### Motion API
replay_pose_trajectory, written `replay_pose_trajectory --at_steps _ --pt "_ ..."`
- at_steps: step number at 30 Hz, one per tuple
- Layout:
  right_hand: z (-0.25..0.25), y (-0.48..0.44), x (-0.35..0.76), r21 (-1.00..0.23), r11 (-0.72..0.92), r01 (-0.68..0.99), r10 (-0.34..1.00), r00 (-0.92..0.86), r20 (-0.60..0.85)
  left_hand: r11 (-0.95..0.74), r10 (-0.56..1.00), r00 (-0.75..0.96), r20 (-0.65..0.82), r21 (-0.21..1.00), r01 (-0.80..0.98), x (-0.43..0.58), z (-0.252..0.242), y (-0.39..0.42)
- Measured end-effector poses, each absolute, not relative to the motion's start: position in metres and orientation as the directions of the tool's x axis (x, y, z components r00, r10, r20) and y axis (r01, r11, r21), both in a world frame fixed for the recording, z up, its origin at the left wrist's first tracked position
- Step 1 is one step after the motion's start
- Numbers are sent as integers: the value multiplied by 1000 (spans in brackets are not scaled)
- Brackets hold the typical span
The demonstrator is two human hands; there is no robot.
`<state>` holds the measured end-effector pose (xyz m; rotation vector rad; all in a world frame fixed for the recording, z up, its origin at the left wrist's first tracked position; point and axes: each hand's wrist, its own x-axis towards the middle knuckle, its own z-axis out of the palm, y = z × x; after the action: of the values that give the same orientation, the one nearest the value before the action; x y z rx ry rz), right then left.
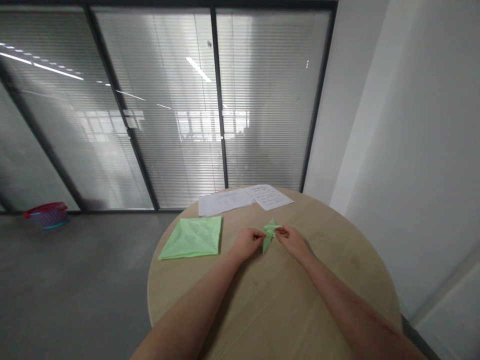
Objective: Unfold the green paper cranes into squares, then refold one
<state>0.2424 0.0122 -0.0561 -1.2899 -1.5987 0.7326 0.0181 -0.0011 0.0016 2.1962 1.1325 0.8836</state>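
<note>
A small, bunched piece of light green cloth (269, 235) is between my two hands, just above or on the round wooden table. My left hand (248, 243) pinches its left side with thumb and fingertips. From the other side, the fingers of my right hand (293, 242) are closed on its right edge. One pointed end of the cloth hangs toward me, and another sticks up at the far side. Left of my hands lies a larger green cloth (198, 237), folded into a flat, slightly creased four-sided shape. Neither hand touches it.
Printed paper sheets (228, 201) lie along the far side of the round table (262, 310). A pink and blue basket (48, 216) stands on the grey floor at far left. Glass panels with blinds (180, 165) rise behind the table, and a white wall (412, 150) stands at right.
</note>
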Motion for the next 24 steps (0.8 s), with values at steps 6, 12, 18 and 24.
replay_pose_trajectory --at_steps 6,12,18,24 --pt "-48 7 237 -903 243 355 964 16 265 -529 848 332 413 695 487 20 1 -1" --pt "-31 -6 235 -940 206 272 976 15 218 -556 822 174 542 699 449 22 3 1" --pt "-22 -14 233 -967 198 159 980 -24 196 -546 836 203 511 729 413 24 9 -6" --pt "-22 -18 229 -973 219 77 974 -78 213 -478 860 365 357 814 330 27 7 -8"
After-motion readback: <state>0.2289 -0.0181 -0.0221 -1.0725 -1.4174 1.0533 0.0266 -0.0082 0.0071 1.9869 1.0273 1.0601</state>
